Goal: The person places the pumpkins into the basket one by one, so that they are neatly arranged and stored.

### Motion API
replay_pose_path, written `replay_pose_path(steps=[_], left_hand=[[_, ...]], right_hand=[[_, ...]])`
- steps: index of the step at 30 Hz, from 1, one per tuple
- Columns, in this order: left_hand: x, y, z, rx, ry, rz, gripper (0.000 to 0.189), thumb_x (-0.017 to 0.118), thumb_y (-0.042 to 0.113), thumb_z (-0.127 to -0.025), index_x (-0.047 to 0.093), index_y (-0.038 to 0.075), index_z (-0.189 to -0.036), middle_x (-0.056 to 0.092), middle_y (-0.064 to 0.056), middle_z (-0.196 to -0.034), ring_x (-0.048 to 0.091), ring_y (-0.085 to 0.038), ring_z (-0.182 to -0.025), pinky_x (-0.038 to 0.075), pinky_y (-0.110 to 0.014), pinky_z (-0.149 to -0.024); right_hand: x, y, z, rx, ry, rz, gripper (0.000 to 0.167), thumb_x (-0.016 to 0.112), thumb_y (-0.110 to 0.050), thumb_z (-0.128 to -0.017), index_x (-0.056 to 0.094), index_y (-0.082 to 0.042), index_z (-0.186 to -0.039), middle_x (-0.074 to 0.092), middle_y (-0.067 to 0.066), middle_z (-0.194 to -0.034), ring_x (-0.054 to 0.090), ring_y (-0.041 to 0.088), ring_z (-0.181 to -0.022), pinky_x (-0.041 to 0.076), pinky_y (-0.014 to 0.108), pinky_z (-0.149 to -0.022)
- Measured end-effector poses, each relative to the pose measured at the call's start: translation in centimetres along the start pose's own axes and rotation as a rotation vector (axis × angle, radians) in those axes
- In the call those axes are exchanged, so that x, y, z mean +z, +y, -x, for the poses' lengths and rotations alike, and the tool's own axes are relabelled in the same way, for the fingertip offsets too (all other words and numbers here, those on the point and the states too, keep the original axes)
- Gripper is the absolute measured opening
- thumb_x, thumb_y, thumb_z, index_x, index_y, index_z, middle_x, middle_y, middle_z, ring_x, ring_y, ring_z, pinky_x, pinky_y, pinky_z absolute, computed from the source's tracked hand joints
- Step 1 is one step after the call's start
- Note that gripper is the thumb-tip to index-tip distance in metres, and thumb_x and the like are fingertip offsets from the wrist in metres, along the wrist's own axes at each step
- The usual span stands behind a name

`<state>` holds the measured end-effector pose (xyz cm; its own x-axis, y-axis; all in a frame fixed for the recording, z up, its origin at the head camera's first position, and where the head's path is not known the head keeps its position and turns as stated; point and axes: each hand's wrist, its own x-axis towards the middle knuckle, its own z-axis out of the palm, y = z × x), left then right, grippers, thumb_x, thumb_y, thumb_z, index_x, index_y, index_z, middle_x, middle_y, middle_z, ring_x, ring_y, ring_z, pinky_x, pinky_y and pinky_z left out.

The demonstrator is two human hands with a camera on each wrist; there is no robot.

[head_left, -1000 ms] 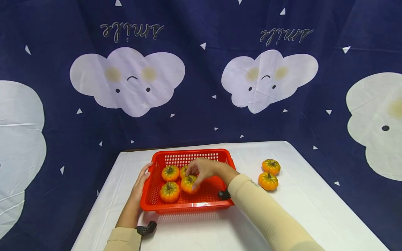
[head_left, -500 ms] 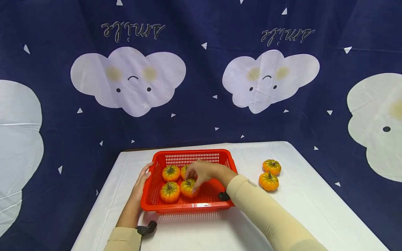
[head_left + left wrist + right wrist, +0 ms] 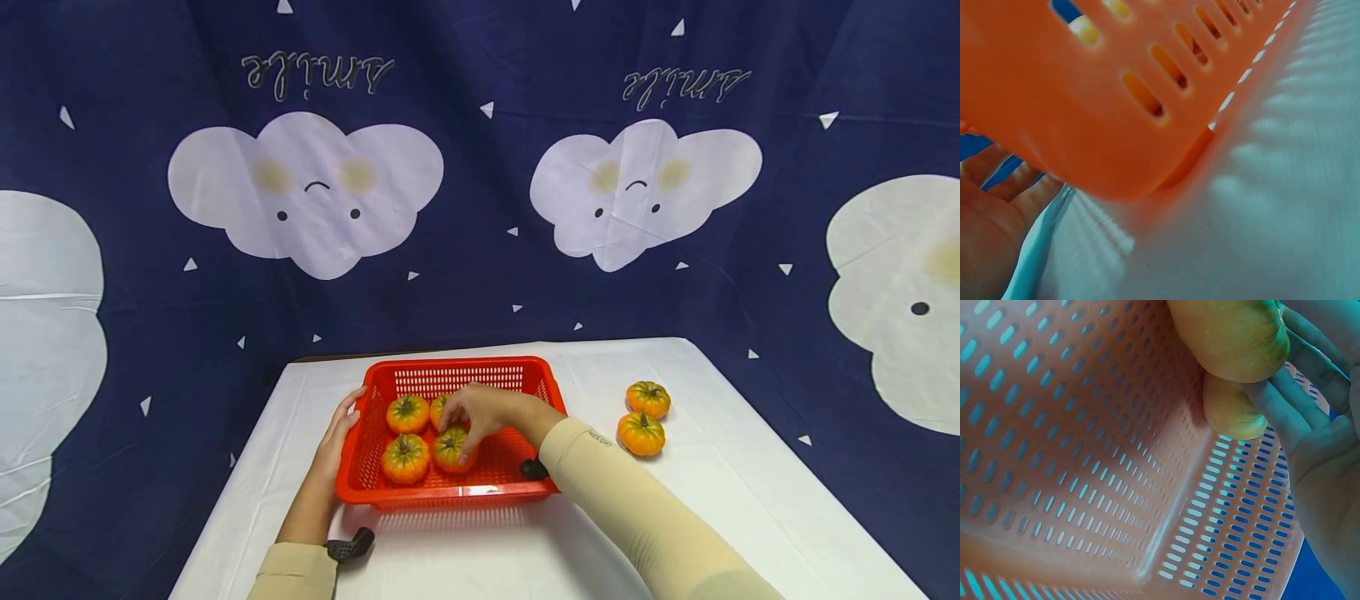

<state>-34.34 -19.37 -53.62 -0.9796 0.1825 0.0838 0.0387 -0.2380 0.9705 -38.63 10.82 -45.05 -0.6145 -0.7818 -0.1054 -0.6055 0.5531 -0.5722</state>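
Note:
My right hand (image 3: 486, 410) reaches into the red plastic basket (image 3: 459, 492) and holds a small orange pumpkin (image 3: 448, 454), with thumb and fingers at its sides. In the right wrist view this pumpkin (image 3: 1235, 337) hangs over the fingers' reach, another pumpkin (image 3: 1232, 409) just behind it. Two more pumpkins, one rear (image 3: 407, 413) and one front (image 3: 406, 459), sit in the basket's left part; a further pumpkin (image 3: 438, 410) is partly hidden by my right hand. My left hand (image 3: 333, 442) rests against the basket's left side, its fingers (image 3: 1016, 181) fairly straight.
Two pumpkins, a rear one (image 3: 648, 399) and a nearer one (image 3: 641, 433), lie on the white-covered table (image 3: 720, 500) right of the basket. A dark blue curtain (image 3: 480, 308) with cloud prints hangs behind and at the sides.
The pumpkin in my right hand shifts slightly within the basket, and the hand lowers a little. My left hand stays at the basket's left side.

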Motion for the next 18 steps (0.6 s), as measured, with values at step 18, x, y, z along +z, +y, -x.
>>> replay_pose_path(steps=[18], left_hand=[[0.1,0.0,0.2,-0.020,0.013,-0.016,0.052,0.042,0.038,-0.113,0.030,0.034,-0.163,0.035,-0.008,-0.165,0.039,-0.037,-0.146,0.045,-0.054,-0.108]], right_hand=[[-0.5,0.7,0.9,0.012,0.043,-0.081,0.054,0.100,-0.020,-0.072,0.078,-0.010,-0.120,0.073,-0.007,-0.114,0.067,0.018,-0.109,0.055,0.032,-0.096]])
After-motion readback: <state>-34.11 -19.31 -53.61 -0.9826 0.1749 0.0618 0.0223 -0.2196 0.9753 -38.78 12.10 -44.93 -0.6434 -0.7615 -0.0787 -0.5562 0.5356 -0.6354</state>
